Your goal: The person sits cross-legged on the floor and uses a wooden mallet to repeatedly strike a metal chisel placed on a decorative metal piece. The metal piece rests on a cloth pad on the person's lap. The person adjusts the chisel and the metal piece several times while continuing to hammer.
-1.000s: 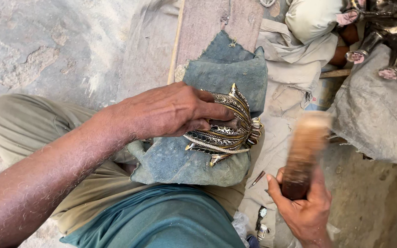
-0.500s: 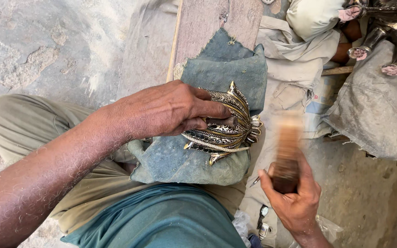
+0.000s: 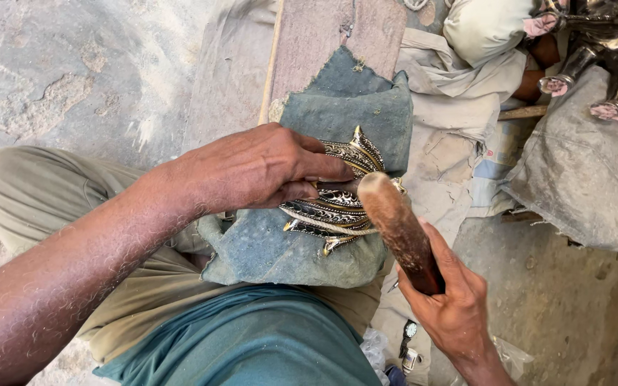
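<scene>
left hand [image 3: 266,166]: yours, laid palm down over the upper left part of the metal ornament [image 3: 337,204], fingers drawn together and pinching something at the ornament's middle; what they pinch is hidden under the fingertips and the mallet head.
right hand [image 3: 452,304]: yours, wrapped tight around the lower, dark end of the wooden mallet [image 3: 395,225], thumb lying along the handle.
wooden mallet: a worn, rounded stick, pale and scuffed at the head, darker toward your grip. it slants up and left from your right hand, and its head sits right over the ornament, just beside your left fingertips. whether the head touches anything you cannot tell from this view.
metal ornament: a curved, leaf-like piece with dark engraved panels, bright golden edges and pointed tips. it lies on the blue-grey cloth [image 3: 287,250], partly covered by your left hand and the mallet head.
blue-grey cloth: a thick, frayed pad folded over the near end of the wooden plank [image 3: 337,28] and resting on your lap.
wooden plank: runs away from you toward the top of the view, with the cloth draped over it.
lap: khaki trousers [image 3: 37,200] on the bent left leg, teal shirt [image 3: 252,343] at the bottom edge.
ground: dusty grey floor [image 3: 73,71] to the left.
far right: shiny metal figure [image 3: 609,43] standing on grey sacking [image 3: 581,179], well apart from your hands.
</scene>
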